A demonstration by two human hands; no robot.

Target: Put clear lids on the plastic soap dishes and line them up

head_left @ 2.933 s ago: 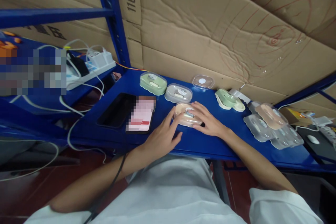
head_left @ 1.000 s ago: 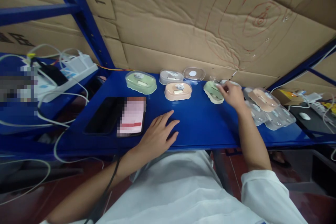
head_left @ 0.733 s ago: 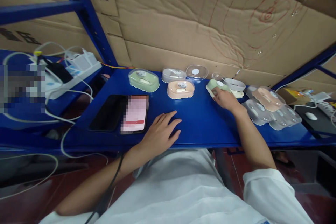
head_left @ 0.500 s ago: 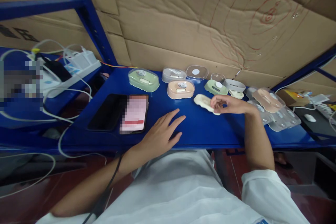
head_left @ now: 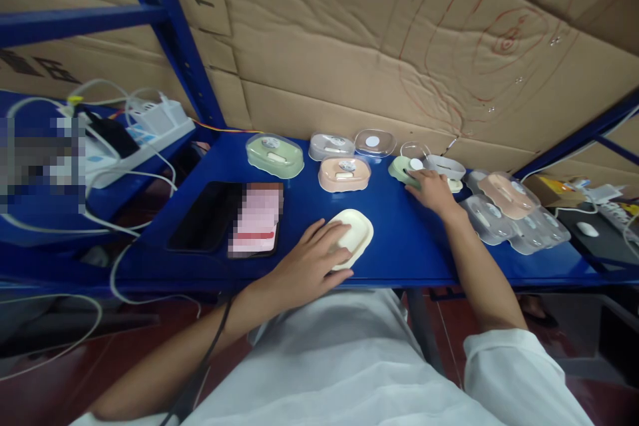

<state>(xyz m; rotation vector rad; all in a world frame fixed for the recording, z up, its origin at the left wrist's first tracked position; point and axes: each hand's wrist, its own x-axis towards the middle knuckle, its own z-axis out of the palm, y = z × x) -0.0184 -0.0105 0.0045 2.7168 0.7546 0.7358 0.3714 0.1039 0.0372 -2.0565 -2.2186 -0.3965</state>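
Note:
A cream oval dish (head_left: 360,229) with a raised rim lies near the front of the blue table. My left hand (head_left: 319,256) rests over its left side, fingers spread, some of them reaching inside the rim. Farther back on the right, my right hand (head_left: 434,193) has its fingers and thumb around the near right edge of a light green oval case part (head_left: 398,168). A round white sticker (head_left: 415,164) shows just above those fingers. Behind that hand are a grey oval ring-shaped part (head_left: 448,166) and a smaller cream piece (head_left: 454,185), partly covered.
Lidded cases in green (head_left: 274,156), grey (head_left: 324,146) and pink (head_left: 344,175) stand along the back. A clear lid (head_left: 375,142) leans near the cardboard (head_left: 324,40). Several clear-covered cases (head_left: 536,233) are piled at right. A phone (head_left: 257,219) and cables lie left.
The cream dish has moved from my right hand to the front middle, under my left hand. My right hand has let it go and moved back to the green case part.

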